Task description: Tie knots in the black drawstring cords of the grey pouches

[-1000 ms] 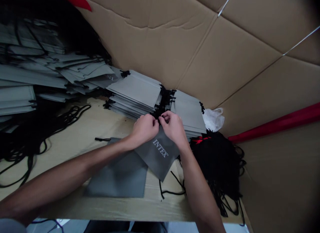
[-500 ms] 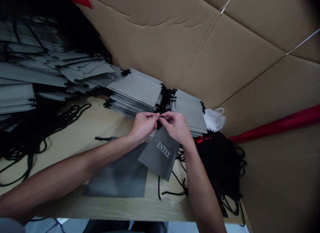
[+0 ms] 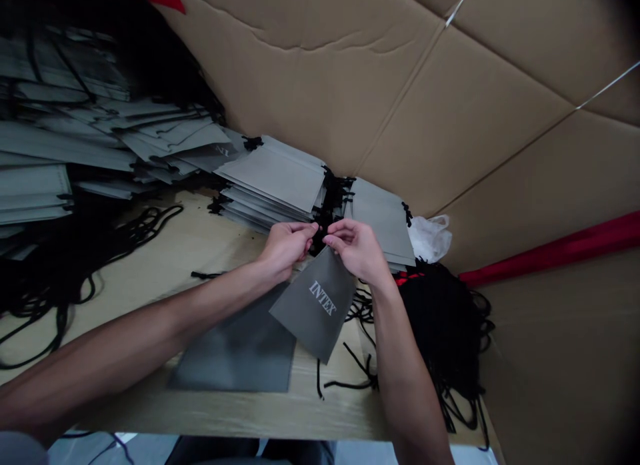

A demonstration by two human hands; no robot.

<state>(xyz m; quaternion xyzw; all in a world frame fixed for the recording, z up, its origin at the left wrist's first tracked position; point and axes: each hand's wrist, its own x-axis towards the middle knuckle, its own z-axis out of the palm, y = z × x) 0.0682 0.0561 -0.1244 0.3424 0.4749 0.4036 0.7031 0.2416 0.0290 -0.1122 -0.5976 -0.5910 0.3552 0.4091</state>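
Note:
Between my hands hangs a small grey drawstring bag [image 3: 313,318] printed with white INTEX letters, tilted above the table. My left hand [image 3: 287,248] is closed in a pinch, thumb against forefinger, at the bag's black cord. Just to its right, my right hand [image 3: 357,248] pinches the cord by the bag's upper corner. The cord itself is hard to make out against the dark cords behind. Under my left forearm lies another grey bag [image 3: 240,358] flat, a short black cord end sticking out at its top.
Behind my hands stand two neat stacks of grey bags [image 3: 280,175] with knotted black cords. A large loose heap of bags [image 3: 165,135] fills the left. Black cords [image 3: 440,332] are bunched at the right, near a clear plastic bag [image 3: 430,237]. Cardboard [image 3: 350,85] walls the back.
My hands have drawn slightly apart at the fingertips. The INTEX bag has swung a little to the left. Everything else stays where it was.

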